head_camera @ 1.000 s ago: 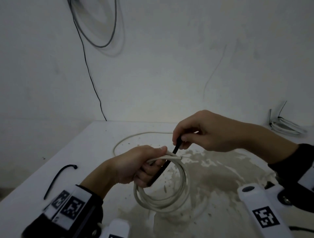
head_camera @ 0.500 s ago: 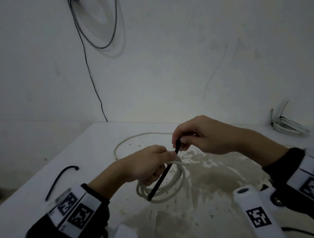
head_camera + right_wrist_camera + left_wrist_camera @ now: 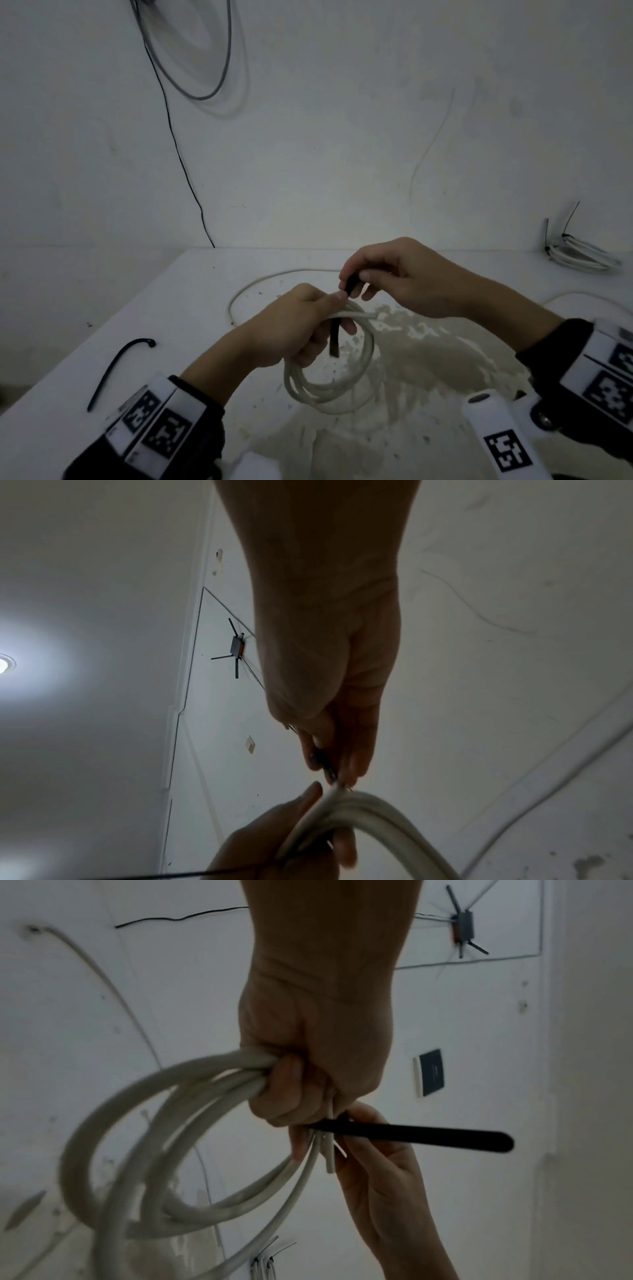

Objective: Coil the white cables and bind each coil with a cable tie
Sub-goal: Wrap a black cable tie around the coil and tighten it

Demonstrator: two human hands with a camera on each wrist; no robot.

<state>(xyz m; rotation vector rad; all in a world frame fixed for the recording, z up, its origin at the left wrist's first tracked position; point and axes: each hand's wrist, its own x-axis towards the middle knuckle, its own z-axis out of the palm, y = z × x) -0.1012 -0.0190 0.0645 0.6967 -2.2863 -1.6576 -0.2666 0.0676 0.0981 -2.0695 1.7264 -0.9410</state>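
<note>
Two hands: both busy above the counter (image 3: 102, 308), close together, just over its stained patch.
Left hand (image 3: 291, 329): fingers curled round the bunched top of the white cable coil (image 3: 329, 380), thumb pressed on the strands; seen from the left wrist as a fist (image 3: 308, 1069) closed on the loops (image 3: 143, 1150).
Coil: several loops hanging below the fist, held clear above the counter; one short cut end poking out past the fingers.
Black cable tie (image 3: 335, 337): passed across the gripped bundle, lower end hanging inside the coil's ring, upper end in the right hand; in the left wrist view (image 3: 421, 1135) sticking out sideways as a flat strip.
Right hand (image 3: 394, 277): thumb and forefinger pinching the tie's upper end, other fingers loosely curled; just beyond the left thumb, nearly touching.
Spare black tie (image 3: 116, 366): lying on the counter, left of the hands, well apart.
Loose white cable (image 3: 260, 281): curving over the counter behind the hands.
Bound coils (image 3: 579, 255): far right, near the wall.
Wall: thin black wire (image 3: 178, 150) running down to the counter's back edge.
</note>
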